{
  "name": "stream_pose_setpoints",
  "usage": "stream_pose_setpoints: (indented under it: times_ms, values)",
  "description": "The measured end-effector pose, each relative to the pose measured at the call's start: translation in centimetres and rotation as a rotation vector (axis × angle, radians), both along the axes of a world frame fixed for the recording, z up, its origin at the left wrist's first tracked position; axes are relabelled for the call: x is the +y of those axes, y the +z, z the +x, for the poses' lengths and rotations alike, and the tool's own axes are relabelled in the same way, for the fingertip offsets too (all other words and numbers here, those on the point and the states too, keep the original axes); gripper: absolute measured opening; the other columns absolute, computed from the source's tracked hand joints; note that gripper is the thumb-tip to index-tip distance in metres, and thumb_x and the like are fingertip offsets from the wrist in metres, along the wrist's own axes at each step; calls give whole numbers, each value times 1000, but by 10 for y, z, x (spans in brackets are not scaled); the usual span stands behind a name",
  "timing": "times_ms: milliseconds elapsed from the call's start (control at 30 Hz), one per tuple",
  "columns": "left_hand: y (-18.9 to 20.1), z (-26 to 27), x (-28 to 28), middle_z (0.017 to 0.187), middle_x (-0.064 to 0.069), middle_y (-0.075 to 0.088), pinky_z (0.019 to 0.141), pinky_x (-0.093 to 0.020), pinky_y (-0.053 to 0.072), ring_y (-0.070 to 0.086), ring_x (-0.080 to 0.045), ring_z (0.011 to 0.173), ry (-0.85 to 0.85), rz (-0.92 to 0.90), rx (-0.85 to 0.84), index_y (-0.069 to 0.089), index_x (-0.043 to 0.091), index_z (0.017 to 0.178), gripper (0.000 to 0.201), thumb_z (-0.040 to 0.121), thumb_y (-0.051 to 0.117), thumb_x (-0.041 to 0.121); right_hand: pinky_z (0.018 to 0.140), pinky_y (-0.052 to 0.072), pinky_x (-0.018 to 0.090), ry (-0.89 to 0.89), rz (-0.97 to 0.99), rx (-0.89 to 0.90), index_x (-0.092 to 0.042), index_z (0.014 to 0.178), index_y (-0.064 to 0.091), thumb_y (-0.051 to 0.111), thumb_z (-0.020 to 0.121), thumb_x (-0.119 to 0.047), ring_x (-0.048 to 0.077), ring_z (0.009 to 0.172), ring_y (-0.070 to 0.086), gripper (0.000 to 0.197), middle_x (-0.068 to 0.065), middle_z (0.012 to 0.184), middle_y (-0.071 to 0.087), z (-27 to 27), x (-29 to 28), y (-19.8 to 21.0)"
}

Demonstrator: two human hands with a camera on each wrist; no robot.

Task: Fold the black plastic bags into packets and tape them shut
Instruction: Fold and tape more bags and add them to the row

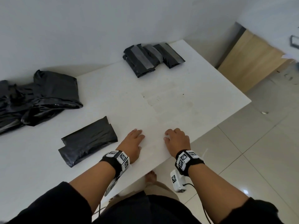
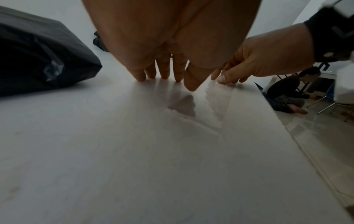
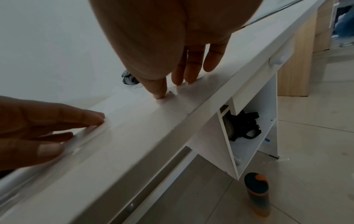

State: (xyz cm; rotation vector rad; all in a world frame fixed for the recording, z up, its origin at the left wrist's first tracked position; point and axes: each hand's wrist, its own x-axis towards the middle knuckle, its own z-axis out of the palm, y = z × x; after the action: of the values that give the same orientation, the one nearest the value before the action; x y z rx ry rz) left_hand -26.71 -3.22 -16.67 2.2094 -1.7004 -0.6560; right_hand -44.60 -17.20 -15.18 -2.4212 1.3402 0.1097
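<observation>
Both forearms reach out from the bottom of the head view, each wearing a black wristband with coded markers, and both hands rest on the white table (image 1: 178,88) near its close edge. Spread and relaxed, the left hand (image 1: 133,143) holds nothing, its fingertips (image 2: 140,76) touching the tabletop. Beside it, a little apart, the right hand (image 1: 177,140) also grasps nothing; its fingers (image 3: 178,78) are bent and press their tips on the surface, the thumb down too in the left wrist view. Just to the left of the left hand, apart from it, lies a folded black plastic bag (image 1: 88,141) with no tape visible on it. Farther left and beyond that sits a loose heap of unfolded black bags (image 1: 37,96). Well ahead of both hands, by the far edge of the table against the wall, lies a cluster of taped packets (image 1: 152,58) with grey tape strips across them, overlapping one another.
</observation>
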Motion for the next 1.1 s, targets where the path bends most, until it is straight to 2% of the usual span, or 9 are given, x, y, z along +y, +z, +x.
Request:
stream_pose_setpoints:
  times_ms: [200, 433, 600, 700, 767, 800, 867, 933, 1100]
  values:
    - [1, 1, 1, 162, -4, 14, 117, -23, -3, 4, -22, 151, -10, 20, -15, 32, 14, 150, 56, 97, 49, 14, 91, 42, 38, -87, 93, 26, -25, 108, 59, 48, 96, -30, 24, 106, 53, 17, 1, 114, 52, 10, -4, 5]
    - [0, 5, 2, 161, -5, 16, 116, -22, -2, 7, -23, 150, -28, 4, 18, 35, 12, 148, 55, 96, 51, 12, 88, 39, 37, 17, 75, 69, -21, 106, 58, 41, 96, -24, 25, 103, 51, 19, 2, 112, 53, 10, -6, 5]
    - [-1, 9, 4, 160, -5, 21, 114, -20, -2, 9, -22, 150, -26, -26, 54, 40, 11, 146, 54, 94, 55, 12, 85, 36, 36, 82, 132, -11, -19, 100, 55, 43, 95, -25, 24, 97, 49, 14, 0, 105, 52, 1, -2, 10]
    - [-1, 10, 5, 160, -4, 20, 114, -18, -3, 8, -21, 150, -29, -22, 60, 39, 12, 147, 55, 94, 56, 16, 82, 40, 38, 52, 171, -161, -21, 89, 47, 42, 95, -21, 23, 84, 51, 9, -3, 89, 54, -2, 2, 12]
    - [-1, 9, 5, 161, -2, 18, 114, -19, -1, 8, -21, 150, -28, -9, 60, 38, 12, 147, 56, 94, 57, 17, 84, 43, 40, 31, 146, -227, -22, 93, 49, 44, 95, -21, 20, 81, 53, 6, -6, 87, 56, -1, 1, 14]
    - [-1, 9, 5, 161, -2, 18, 114, -20, 0, 8, -21, 150, -27, -5, 60, 38, 12, 147, 56, 94, 57, 18, 88, 43, 41, 29, 150, -219, -23, 102, 52, 48, 95, -23, 20, 87, 54, 9, -6, 92, 58, -1, 1, 14]
    - [-1, 9, 5, 161, -3, 20, 116, -22, 2, 8, -21, 150, -24, -4, 68, 39, 12, 147, 57, 93, 58, 17, 95, 43, 41, -2, 217, -139, -23, 126, 50, 55, 91, -28, 19, 102, 54, 36, -5, 107, 57, -1, -2, 14]
    - [0, 9, 5, 161, -3, 20, 117, -24, 4, 8, -21, 150, -27, 6, 74, 39, 13, 146, 57, 93, 59, 18, 98, 43, 41, -35, 238, -59, -23, 136, 47, 59, 88, -31, 22, 111, 52, 50, -1, 117, 56, -1, -6, 9]
    - [2, 9, 5, 161, -3, 18, 117, -23, 3, 7, -21, 151, -29, 15, 67, 37, 13, 148, 58, 94, 58, 19, 94, 45, 36, -46, 184, -33, -26, 123, 59, 59, 90, -31, 23, 111, 52, 33, 2, 119, 52, -1, -10, 3]
